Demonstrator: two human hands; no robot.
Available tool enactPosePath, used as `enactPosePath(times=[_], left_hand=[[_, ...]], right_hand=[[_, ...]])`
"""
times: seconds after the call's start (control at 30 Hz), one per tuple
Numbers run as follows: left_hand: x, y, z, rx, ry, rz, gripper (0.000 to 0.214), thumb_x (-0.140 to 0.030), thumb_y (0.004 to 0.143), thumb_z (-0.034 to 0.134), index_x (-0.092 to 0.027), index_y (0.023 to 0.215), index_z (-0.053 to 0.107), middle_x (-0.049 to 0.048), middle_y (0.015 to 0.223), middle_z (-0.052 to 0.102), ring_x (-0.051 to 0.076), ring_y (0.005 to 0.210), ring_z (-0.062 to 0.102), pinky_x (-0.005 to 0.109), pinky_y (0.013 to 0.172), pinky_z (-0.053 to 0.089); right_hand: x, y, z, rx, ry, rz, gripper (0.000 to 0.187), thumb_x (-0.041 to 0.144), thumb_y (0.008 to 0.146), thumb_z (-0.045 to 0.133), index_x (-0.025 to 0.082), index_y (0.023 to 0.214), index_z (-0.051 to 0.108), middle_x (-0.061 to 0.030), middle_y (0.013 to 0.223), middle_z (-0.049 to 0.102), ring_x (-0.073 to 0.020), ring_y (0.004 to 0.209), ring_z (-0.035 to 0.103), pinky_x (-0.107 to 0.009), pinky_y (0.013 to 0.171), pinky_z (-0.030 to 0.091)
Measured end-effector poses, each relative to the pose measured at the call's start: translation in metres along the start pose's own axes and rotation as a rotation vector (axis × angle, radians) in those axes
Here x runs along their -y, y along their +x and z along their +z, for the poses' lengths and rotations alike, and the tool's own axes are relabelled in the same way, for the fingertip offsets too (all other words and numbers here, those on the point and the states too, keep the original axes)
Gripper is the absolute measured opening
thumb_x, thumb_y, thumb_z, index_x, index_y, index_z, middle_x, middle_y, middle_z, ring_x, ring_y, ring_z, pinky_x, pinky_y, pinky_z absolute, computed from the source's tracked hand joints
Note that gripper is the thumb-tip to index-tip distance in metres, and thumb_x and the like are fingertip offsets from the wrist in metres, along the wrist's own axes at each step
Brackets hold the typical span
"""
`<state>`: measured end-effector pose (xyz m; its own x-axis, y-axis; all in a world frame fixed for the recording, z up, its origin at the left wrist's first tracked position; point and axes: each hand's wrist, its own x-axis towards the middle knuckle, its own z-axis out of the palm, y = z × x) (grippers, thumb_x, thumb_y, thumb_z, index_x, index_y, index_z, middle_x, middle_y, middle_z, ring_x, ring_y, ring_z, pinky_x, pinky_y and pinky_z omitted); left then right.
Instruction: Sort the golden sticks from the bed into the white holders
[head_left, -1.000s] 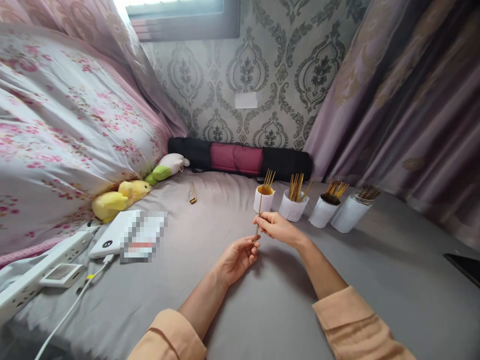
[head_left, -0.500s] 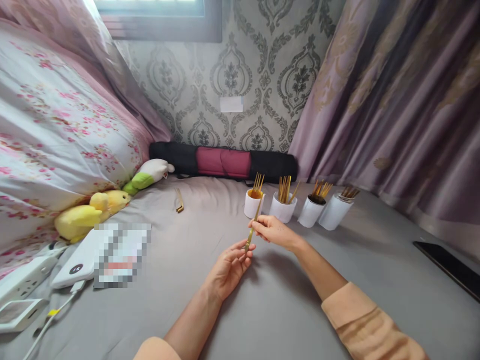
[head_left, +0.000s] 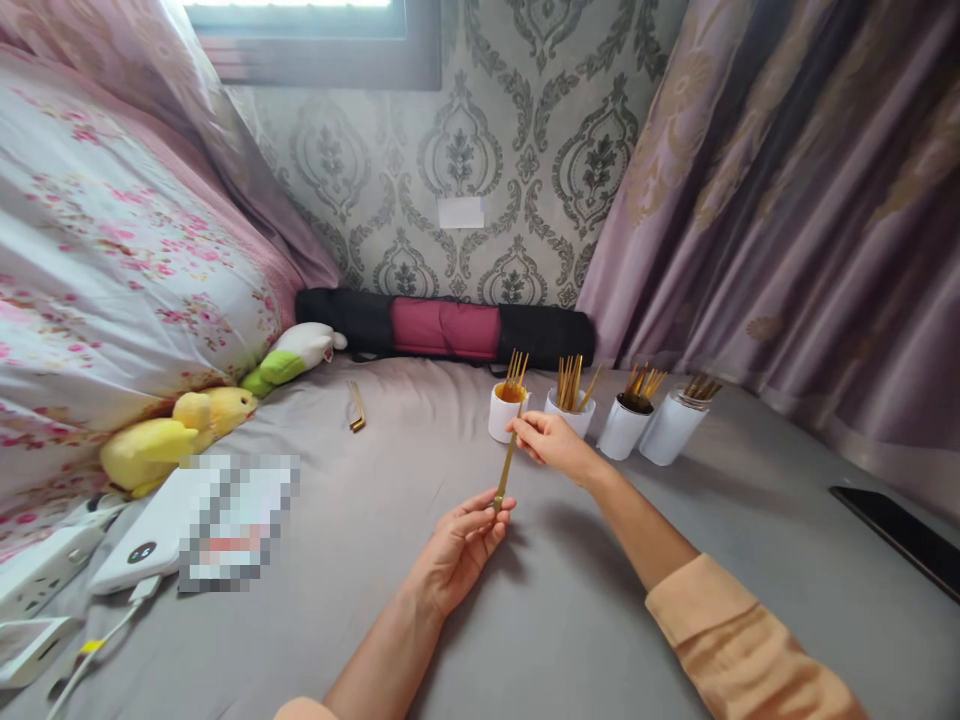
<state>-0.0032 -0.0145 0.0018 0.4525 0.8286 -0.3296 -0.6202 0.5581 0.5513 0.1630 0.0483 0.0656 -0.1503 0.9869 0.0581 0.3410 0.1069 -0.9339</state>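
One thin gold-coloured stick (head_left: pixel 507 465) is slanting over grey sheet (head_left: pixel 352 530); left hand (head_left: pixel 459 560) is gripping its lower end, right hand (head_left: pixel 555 447) is pinching it farther up; four white containers (head_left: pixel 619 432) are standing beyond, holding slender sticks (head_left: pixel 570 382)

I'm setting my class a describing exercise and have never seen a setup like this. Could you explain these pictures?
There is no machine here: you see a person's two bare hands. All the pictures come from one camera worn on the head, looking forward and down. Together, the left hand and right hand hold a slim gold piece, the left at its lower end, the right higher up. Beyond them, on a grey cloth, stand four white cups of thin sticks. To the left lie plush toys and a white power bank; at the back, a dark roll with a red middle.
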Motion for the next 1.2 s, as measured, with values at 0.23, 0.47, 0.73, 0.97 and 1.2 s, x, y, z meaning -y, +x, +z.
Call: enactPosePath(times=[0.23, 0.47, 0.73, 0.97, 1.2], left_hand=[[0.0, 0.0, 0.0, -0.002, -0.002, -0.009, 0.032, -0.001, 0.067, 0.06, -0.003, 0.099, 0.057, 0.0179, 0.104, 0.06, 0.01, 0.072, 0.06, 0.02, 0.07, 0.05], [0.002, -0.001, -0.001, -0.002, 0.0, -0.013, 0.03, -0.001, 0.068, 0.06, -0.003, 0.097, 0.058, 0.0176, 0.103, 0.06, 0.011, 0.072, 0.059, 0.02, 0.07, 0.05], [0.002, 0.002, -0.003, 0.027, 0.007, -0.008, 0.03, -0.003, 0.068, 0.061, -0.003, 0.098, 0.058, 0.0177, 0.105, 0.059, 0.01, 0.074, 0.059, 0.02, 0.071, 0.049], [0.0, 0.001, -0.002, 0.003, -0.004, -0.005, 0.03, -0.006, 0.068, 0.063, -0.003, 0.097, 0.059, 0.0171, 0.103, 0.06, 0.01, 0.074, 0.059, 0.019, 0.07, 0.05], [0.001, 0.0, -0.001, -0.005, -0.004, 0.003, 0.028, -0.006, 0.068, 0.064, -0.004, 0.096, 0.059, 0.0164, 0.1, 0.061, 0.01, 0.072, 0.06, 0.02, 0.069, 0.05]], right_hand=[[0.002, 0.019, -0.011, -0.134, 0.051, -0.035, 0.029, 0.041, 0.079, 0.045, 0.015, 0.081, 0.058, 0.003, 0.059, 0.048, -0.0028, 0.038, 0.035, -0.016, 0.033, 0.025], [0.014, 0.021, -0.017, -0.219, 0.068, -0.067, 0.023, 0.035, 0.078, 0.048, 0.014, 0.078, 0.058, 0.0024, 0.06, 0.05, -0.003, 0.037, 0.035, -0.017, 0.032, 0.028], [0.012, 0.024, -0.022, -0.245, 0.081, -0.078, 0.024, 0.037, 0.075, 0.052, 0.014, 0.075, 0.058, 0.0009, 0.06, 0.054, -0.0035, 0.037, 0.037, -0.017, 0.032, 0.027], [0.018, 0.021, -0.027, -0.245, 0.086, -0.066, 0.028, 0.04, 0.076, 0.05, 0.013, 0.072, 0.057, 0.0001, 0.058, 0.055, -0.003, 0.036, 0.037, -0.016, 0.031, 0.028], [0.02, 0.02, -0.028, -0.271, 0.108, -0.048, 0.024, 0.037, 0.076, 0.053, 0.014, 0.071, 0.055, 0.0004, 0.056, 0.056, -0.0033, 0.035, 0.037, -0.016, 0.03, 0.027]])
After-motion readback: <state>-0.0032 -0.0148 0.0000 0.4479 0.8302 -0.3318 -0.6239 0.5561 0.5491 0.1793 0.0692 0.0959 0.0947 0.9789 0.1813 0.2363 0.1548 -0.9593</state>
